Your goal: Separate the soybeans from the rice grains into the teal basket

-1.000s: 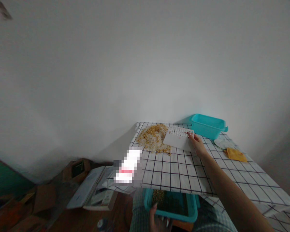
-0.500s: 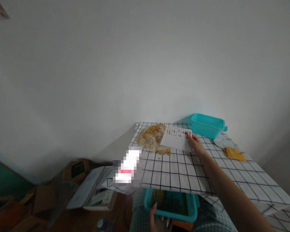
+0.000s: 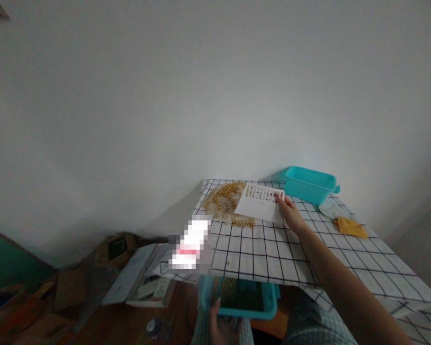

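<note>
My right hand [image 3: 290, 212] is stretched far across the table and grips the right edge of a white slotted plastic board [image 3: 259, 205]. The board lies tilted against a heap of yellow beans [image 3: 227, 201] spread on the checked tablecloth [image 3: 273, 249] at the far left corner. My left hand [image 3: 221, 326] is low at the bottom of the picture, holding the near rim of a turquoise tray [image 3: 242, 299] under the table's front edge. That tray has some beans in it. A few beans lie loose on the cloth near the front edge.
A second turquoise tub [image 3: 309, 183] stands at the far edge by the white wall. A white bag [image 3: 332, 209] and an orange cloth [image 3: 351, 227] lie to its right. A blurred white pack [image 3: 190, 244] sits on the table's left corner. Cardboard boxes [image 3: 68, 292] and papers clutter the floor at left.
My right hand has slid the board a little to the left into the bean heap. The tray in my left hand has shifted left under the table edge. The view has tipped slightly.
</note>
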`<action>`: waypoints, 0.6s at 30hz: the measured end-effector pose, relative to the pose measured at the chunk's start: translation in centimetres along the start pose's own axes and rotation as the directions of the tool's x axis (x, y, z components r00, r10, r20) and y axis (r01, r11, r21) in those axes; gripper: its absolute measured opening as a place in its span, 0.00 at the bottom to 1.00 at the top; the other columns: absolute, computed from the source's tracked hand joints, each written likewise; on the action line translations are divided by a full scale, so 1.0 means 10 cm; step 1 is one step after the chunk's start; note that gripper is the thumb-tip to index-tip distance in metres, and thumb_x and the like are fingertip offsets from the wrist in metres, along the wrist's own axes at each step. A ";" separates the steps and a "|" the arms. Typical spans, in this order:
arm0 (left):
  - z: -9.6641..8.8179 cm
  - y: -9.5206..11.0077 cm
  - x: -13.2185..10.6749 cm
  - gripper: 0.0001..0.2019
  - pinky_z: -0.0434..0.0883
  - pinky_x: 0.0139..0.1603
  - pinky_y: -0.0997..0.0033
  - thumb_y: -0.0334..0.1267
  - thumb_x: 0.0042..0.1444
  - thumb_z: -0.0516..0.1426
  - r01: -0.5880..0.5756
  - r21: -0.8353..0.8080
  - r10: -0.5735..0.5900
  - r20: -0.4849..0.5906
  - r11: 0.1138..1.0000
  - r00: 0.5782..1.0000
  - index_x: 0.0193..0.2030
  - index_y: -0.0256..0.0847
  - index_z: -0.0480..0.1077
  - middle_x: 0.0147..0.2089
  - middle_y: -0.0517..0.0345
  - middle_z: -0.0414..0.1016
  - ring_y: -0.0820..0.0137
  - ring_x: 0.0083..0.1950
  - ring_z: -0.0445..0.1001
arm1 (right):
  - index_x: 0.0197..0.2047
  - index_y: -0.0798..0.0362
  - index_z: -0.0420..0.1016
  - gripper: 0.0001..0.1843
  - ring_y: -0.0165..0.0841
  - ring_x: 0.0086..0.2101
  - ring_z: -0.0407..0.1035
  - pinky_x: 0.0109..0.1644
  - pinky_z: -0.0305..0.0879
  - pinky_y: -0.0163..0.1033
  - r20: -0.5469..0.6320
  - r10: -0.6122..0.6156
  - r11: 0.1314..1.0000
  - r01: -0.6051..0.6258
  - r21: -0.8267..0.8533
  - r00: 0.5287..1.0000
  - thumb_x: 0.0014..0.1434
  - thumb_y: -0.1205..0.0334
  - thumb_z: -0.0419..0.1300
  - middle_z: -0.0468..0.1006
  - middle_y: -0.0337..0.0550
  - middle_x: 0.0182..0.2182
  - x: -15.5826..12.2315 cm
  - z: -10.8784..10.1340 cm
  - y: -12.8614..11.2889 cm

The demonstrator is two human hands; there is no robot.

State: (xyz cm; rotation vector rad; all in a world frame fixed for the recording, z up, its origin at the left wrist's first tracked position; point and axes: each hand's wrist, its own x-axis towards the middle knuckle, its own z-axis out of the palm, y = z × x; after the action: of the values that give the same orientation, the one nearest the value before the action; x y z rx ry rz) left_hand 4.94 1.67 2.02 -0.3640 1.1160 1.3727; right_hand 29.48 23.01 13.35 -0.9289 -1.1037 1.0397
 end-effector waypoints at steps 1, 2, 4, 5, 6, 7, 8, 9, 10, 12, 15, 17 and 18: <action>-0.01 0.04 0.00 0.07 0.70 0.35 0.62 0.44 0.53 0.57 -0.039 -0.022 0.039 -0.003 0.999 0.999 0.38 0.49 0.70 0.35 0.59 0.77 0.65 0.33 0.76 | 0.39 0.47 0.76 0.24 0.44 0.45 0.75 0.46 0.71 0.44 -0.019 0.002 1.000 -0.002 0.005 1.000 0.49 0.36 0.64 0.83 0.43 0.41 0.01 -0.01 0.00; -0.02 0.07 0.01 0.07 0.70 0.35 0.63 0.43 0.53 0.58 -0.071 -0.044 0.071 0.000 0.997 0.997 0.39 0.50 0.70 0.36 0.59 0.77 0.65 0.33 0.76 | 0.40 0.47 0.76 0.24 0.44 0.45 0.75 0.46 0.71 0.44 -0.032 0.002 1.000 -0.002 0.009 0.999 0.49 0.36 0.65 0.83 0.43 0.41 0.02 -0.01 0.00; -0.03 0.10 0.01 0.07 0.70 0.34 0.64 0.42 0.52 0.58 -0.094 -0.073 0.096 0.020 0.993 0.995 0.39 0.51 0.71 0.37 0.60 0.78 0.65 0.33 0.76 | 0.39 0.47 0.76 0.24 0.43 0.45 0.75 0.45 0.71 0.44 -0.049 -0.001 1.000 0.002 0.013 0.999 0.49 0.36 0.65 0.83 0.43 0.41 0.03 -0.02 0.01; -0.03 0.11 0.01 0.08 0.70 0.33 0.64 0.42 0.52 0.59 -0.081 -0.078 0.084 0.029 0.994 0.996 0.40 0.51 0.71 0.36 0.60 0.78 0.65 0.32 0.76 | 0.39 0.47 0.76 0.24 0.43 0.45 0.75 0.45 0.71 0.44 -0.053 -0.004 1.000 0.005 0.009 0.999 0.49 0.36 0.65 0.83 0.43 0.42 0.04 -0.03 0.01; -0.03 0.11 0.01 0.08 0.70 0.33 0.63 0.43 0.52 0.59 -0.059 -0.082 0.062 0.034 0.995 0.997 0.40 0.51 0.71 0.35 0.60 0.78 0.65 0.31 0.76 | 0.38 0.47 0.76 0.24 0.43 0.45 0.76 0.44 0.71 0.44 -0.056 -0.008 1.000 0.008 0.002 0.998 0.49 0.36 0.65 0.83 0.43 0.42 0.04 -0.04 0.02; -0.03 0.11 0.00 0.08 0.70 0.33 0.62 0.44 0.52 0.59 -0.032 -0.081 0.035 0.038 0.996 0.999 0.39 0.51 0.71 0.35 0.61 0.78 0.64 0.31 0.76 | 0.38 0.47 0.76 0.24 0.43 0.44 0.76 0.44 0.72 0.44 -0.060 -0.010 1.000 0.009 -0.006 0.998 0.49 0.36 0.65 0.83 0.43 0.42 0.05 -0.05 0.02; -0.03 0.11 0.00 0.08 0.71 0.34 0.61 0.45 0.51 0.59 -0.005 -0.080 0.009 0.039 0.997 0.999 0.39 0.52 0.71 0.34 0.61 0.78 0.63 0.31 0.76 | 0.38 0.47 0.76 0.23 0.43 0.44 0.76 0.43 0.72 0.44 -0.061 -0.006 1.000 0.006 -0.012 0.998 0.49 0.36 0.65 0.83 0.43 0.42 0.05 -0.06 0.01; -0.03 0.11 -0.01 0.08 0.71 0.34 0.61 0.45 0.51 0.59 0.015 -0.079 -0.012 0.039 0.997 0.999 0.39 0.52 0.71 0.34 0.61 0.78 0.63 0.32 0.76 | 0.37 0.47 0.76 0.23 0.43 0.42 0.77 0.42 0.72 0.44 -0.059 0.004 1.000 -0.004 -0.015 0.998 0.49 0.36 0.65 0.83 0.42 0.41 0.05 -0.08 0.01; -0.02 0.11 -0.02 0.08 0.71 0.35 0.60 0.46 0.50 0.60 0.026 -0.081 -0.023 0.038 0.996 0.999 0.38 0.52 0.71 0.34 0.61 0.79 0.62 0.33 0.76 | 0.38 0.47 0.76 0.23 0.43 0.41 0.77 0.41 0.72 0.44 -0.051 0.022 1.000 -0.023 -0.013 0.998 0.49 0.37 0.65 0.83 0.42 0.40 0.05 -0.11 0.00; -0.01 0.11 -0.03 0.09 0.71 0.36 0.61 0.45 0.49 0.60 0.028 -0.079 -0.026 0.032 0.996 0.999 0.38 0.51 0.72 0.34 0.60 0.79 0.62 0.35 0.77 | 0.40 0.47 0.77 0.24 0.43 0.38 0.78 0.38 0.72 0.44 -0.027 0.066 0.998 -0.066 -0.001 0.997 0.49 0.37 0.65 0.83 0.42 0.38 0.06 -0.16 -0.03; 0.02 0.10 -0.01 0.08 0.71 0.34 0.61 0.44 0.49 0.59 0.049 -0.059 -0.049 0.010 0.997 0.999 0.37 0.50 0.71 0.34 0.57 0.78 0.61 0.34 0.77 | 0.42 0.47 0.77 0.24 0.42 0.35 0.78 0.36 0.72 0.44 -0.029 0.083 0.997 -0.083 0.012 0.996 0.50 0.38 0.65 0.84 0.42 0.38 0.08 -0.23 -0.07; 0.04 0.08 -0.02 0.09 0.70 0.31 0.60 0.47 0.49 0.59 0.081 -0.032 -0.082 -0.022 0.996 0.996 0.36 0.50 0.70 0.32 0.56 0.77 0.60 0.31 0.76 | 0.43 0.46 0.78 0.23 0.42 0.35 0.78 0.36 0.73 0.43 -0.033 0.084 0.996 -0.083 0.011 0.996 0.50 0.39 0.66 0.84 0.42 0.38 0.10 -0.22 -0.10; 0.05 0.07 -0.04 0.10 0.70 0.30 0.60 0.47 0.49 0.59 0.086 -0.016 -0.086 -0.034 0.996 0.996 0.36 0.49 0.69 0.31 0.56 0.76 0.61 0.30 0.75 | 0.42 0.46 0.78 0.22 0.42 0.35 0.78 0.36 0.73 0.43 -0.020 0.089 0.996 -0.089 0.008 0.996 0.50 0.39 0.66 0.84 0.42 0.38 0.11 -0.20 -0.10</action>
State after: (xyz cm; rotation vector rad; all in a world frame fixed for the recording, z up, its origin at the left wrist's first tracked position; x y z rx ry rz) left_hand 4.58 2.00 2.83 -0.4432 1.1067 1.3039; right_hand 31.76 23.63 14.19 -0.9882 -1.0485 1.1037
